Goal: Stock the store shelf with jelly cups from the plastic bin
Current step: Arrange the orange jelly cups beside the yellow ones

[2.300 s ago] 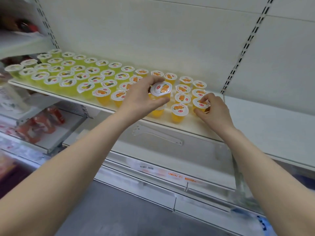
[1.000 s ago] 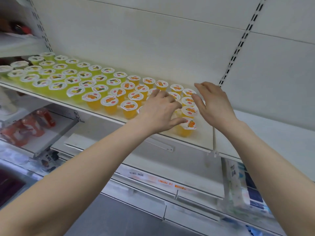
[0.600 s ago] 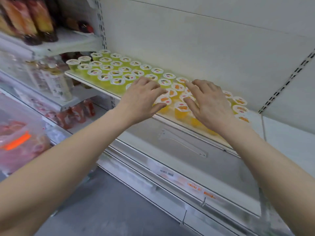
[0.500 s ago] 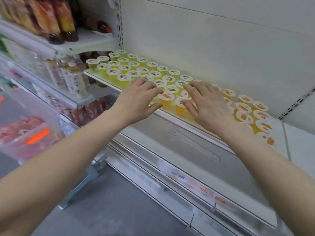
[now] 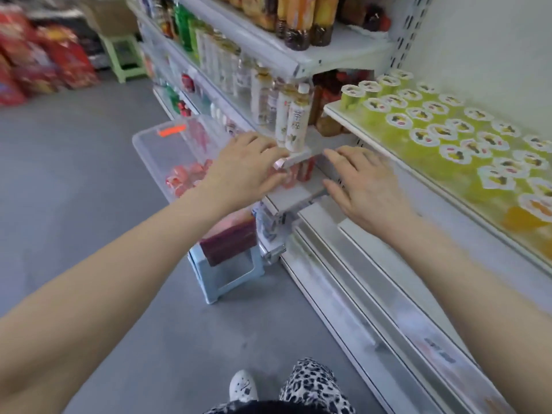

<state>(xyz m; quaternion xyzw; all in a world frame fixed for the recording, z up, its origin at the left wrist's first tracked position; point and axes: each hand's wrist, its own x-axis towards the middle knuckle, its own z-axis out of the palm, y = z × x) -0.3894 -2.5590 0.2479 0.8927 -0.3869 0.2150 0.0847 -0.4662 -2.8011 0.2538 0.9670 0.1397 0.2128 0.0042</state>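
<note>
Rows of green and orange jelly cups (image 5: 442, 130) fill the white shelf (image 5: 388, 158) on the right. A clear plastic bin (image 5: 176, 150) with red jelly cups (image 5: 185, 174) in it sits on a pale blue stool (image 5: 227, 273) to the left of the shelving. My left hand (image 5: 248, 168) hovers over the bin's near right side, fingers relaxed and holding nothing. My right hand (image 5: 364, 183) is held flat in the air between the bin and the jelly shelf, also holding nothing. Both hands are off the shelf. The view is blurred by motion.
Drink bottles (image 5: 294, 121) stand on the neighbouring shelves just behind my hands. More bottles line the upper shelf (image 5: 298, 19). Red packaged goods (image 5: 38, 61) and a green stool (image 5: 125, 58) stand far left across the grey floor. My shoe (image 5: 243, 385) shows at the bottom.
My view has swung left and down from the jelly shelf to the bin. Both hands left the cups and moved left toward the bin, holding nothing.
</note>
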